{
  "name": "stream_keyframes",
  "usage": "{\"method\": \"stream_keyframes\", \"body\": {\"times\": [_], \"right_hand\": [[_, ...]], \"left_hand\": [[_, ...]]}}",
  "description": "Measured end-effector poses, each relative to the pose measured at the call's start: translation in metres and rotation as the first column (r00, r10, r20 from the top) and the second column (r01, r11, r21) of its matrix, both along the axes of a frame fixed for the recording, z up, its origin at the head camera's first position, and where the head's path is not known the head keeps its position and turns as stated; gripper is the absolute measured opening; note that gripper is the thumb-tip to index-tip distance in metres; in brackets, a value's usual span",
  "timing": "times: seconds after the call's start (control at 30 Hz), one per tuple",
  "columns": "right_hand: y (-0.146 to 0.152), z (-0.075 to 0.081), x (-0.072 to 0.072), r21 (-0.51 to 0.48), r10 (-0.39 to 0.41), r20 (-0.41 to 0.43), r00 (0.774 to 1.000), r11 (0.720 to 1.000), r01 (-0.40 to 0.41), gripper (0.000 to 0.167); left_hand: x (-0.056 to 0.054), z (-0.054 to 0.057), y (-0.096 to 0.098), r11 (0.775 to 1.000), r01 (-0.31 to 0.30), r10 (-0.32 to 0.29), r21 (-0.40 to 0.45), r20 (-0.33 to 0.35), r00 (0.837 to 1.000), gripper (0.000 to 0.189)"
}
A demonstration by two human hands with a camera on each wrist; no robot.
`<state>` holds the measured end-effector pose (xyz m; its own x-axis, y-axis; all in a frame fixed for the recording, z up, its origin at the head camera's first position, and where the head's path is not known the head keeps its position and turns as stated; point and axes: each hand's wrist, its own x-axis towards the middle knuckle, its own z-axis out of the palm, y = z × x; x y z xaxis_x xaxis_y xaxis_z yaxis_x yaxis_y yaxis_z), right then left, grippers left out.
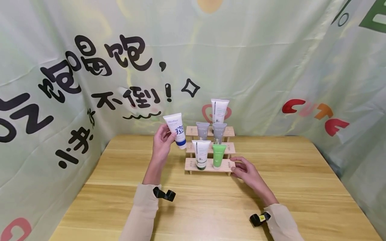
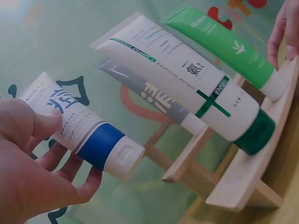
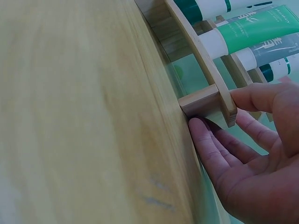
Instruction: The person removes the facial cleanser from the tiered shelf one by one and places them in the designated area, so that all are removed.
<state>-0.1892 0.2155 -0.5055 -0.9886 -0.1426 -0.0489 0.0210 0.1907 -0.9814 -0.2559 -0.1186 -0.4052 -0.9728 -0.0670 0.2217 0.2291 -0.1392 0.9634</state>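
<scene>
My left hand [image 1: 161, 144] holds a white squeeze tube [image 1: 175, 129] with a blue band, its cap pointing down, just left of a three-tier wooden display stand [image 1: 190, 164]. In the left wrist view, thumb and fingers pinch this tube, which hangs tilted and apart from the stand. My right hand [image 1: 248, 172] grips the right end of the lowest tier, with fingers curled about the board's end and its leg [image 3: 201, 100]. That tier bears a white tube with a dark green cap [image 1: 201, 154] and a green tube [image 1: 218, 155].
Two grey tubes, left [image 1: 202, 130] and right [image 1: 218, 132], stand on the middle tier. Another white tube [image 1: 219, 110] stands at the right of the top tier. A wooden table [image 1: 120, 160] lies beneath, with a printed cloth [image 1: 265, 67] behind and at the sides.
</scene>
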Motion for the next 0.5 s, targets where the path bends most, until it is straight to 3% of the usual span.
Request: {"method": "stream_keyframes", "body": {"times": [0.3, 0.5], "right_hand": [[0.001, 0.002, 0.0, -0.002, 0.006, -0.018, 1.0, 1.0, -0.006, 0.043], [0.0, 0.0, -0.001, -0.008, 0.006, -0.006, 1.0, 1.0, -0.006, 0.042]], "left_hand": [[0.016, -0.011, -0.008, 0.999, 0.004, -0.004, -0.034, 0.002, 1.0, 0.04], [0.022, -0.018, -0.012, 0.997, 0.046, -0.046, -0.057, 0.001, 0.999, 0.038]]}}
